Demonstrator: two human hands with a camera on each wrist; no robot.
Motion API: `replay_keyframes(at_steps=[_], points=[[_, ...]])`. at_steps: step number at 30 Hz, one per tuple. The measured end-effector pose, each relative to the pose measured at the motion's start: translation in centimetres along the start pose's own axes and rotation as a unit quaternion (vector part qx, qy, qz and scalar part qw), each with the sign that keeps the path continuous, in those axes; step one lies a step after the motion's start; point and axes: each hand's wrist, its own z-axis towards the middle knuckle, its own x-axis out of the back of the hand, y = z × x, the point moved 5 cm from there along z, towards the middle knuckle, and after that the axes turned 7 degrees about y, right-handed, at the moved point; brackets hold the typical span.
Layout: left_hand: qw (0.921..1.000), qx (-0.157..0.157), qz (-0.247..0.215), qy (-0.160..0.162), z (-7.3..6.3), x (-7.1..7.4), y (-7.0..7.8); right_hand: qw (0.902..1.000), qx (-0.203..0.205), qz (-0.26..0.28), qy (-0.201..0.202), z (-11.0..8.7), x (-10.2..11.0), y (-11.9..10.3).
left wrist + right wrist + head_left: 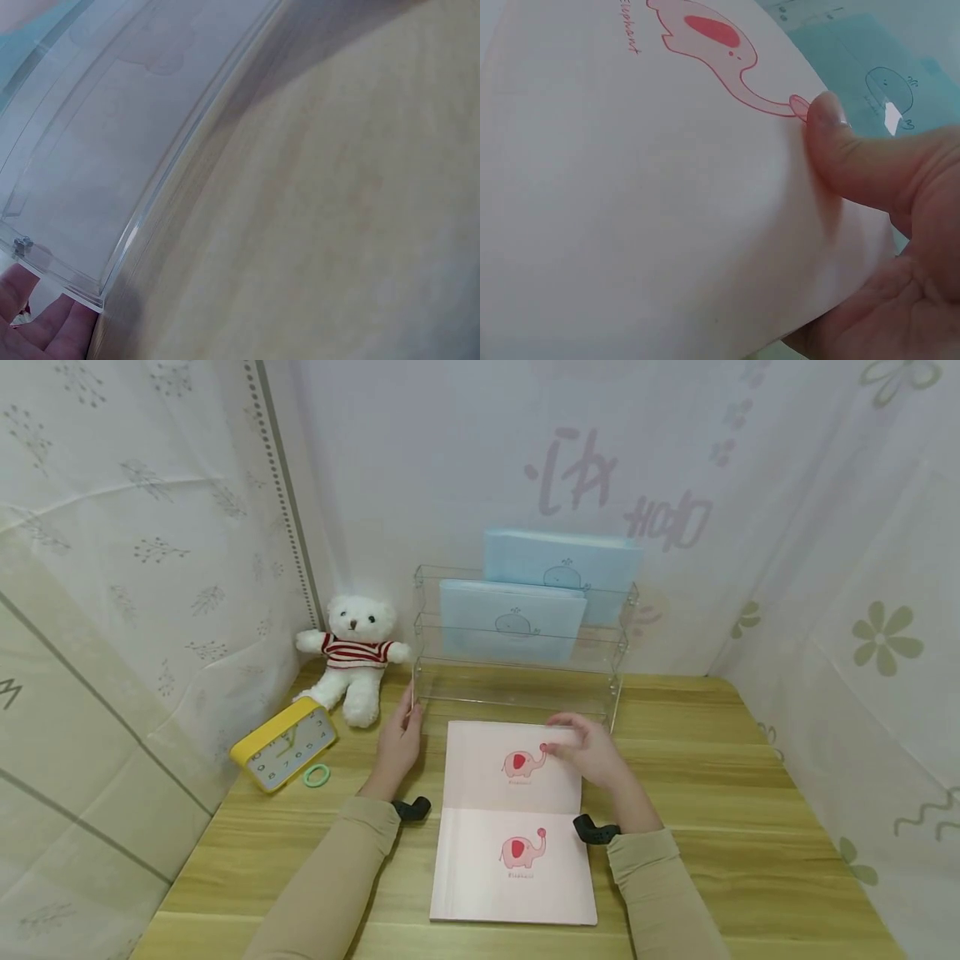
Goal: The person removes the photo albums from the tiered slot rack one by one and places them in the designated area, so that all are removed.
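Note:
My right hand pinches the right edge of a pink notebook with an elephant on its cover. In the right wrist view, the thumb lies on the cover by the elephant's trunk and the other fingers are behind. A second pink elephant notebook lies flat on the table just below it in the head view. My left hand touches the lower left side of a clear tiered rack, its fingers against the outside of the side panel. Blue whale notebooks stand in the rack's upper tiers.
A white teddy bear in a striped shirt sits left of the rack. In front of it are a yellow clock and a small green ring. Printed curtains surround the wooden table.

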Motion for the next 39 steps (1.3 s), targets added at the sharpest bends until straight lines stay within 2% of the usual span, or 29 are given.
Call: replay_keyframes(at_steps=[6,13,18,27,39], points=[[1.0,0.001,0.001,0.003,0.0,0.1,0.1,0.9995,0.009,-0.022,-0.022,-0.2,-0.5,0.1],[1.0,0.002,0.005,0.006,0.0,0.1,0.0,0.999,0.013,-0.021,-0.037,-0.2,-0.9,0.5],[1.0,0.006,0.002,0.0,-0.1,0.1,0.1,0.9983,0.025,-0.041,-0.033,0.1,-1.1,1.1],[0.9999,0.01,-0.005,-0.003,-0.1,0.1,0.2,0.9981,0.012,-0.057,-0.021,0.5,-1.5,2.6],[1.0,0.005,-0.007,0.004,0.0,0.0,-0.1,0.9951,0.014,-0.097,-0.012,0.2,-2.1,2.5]])
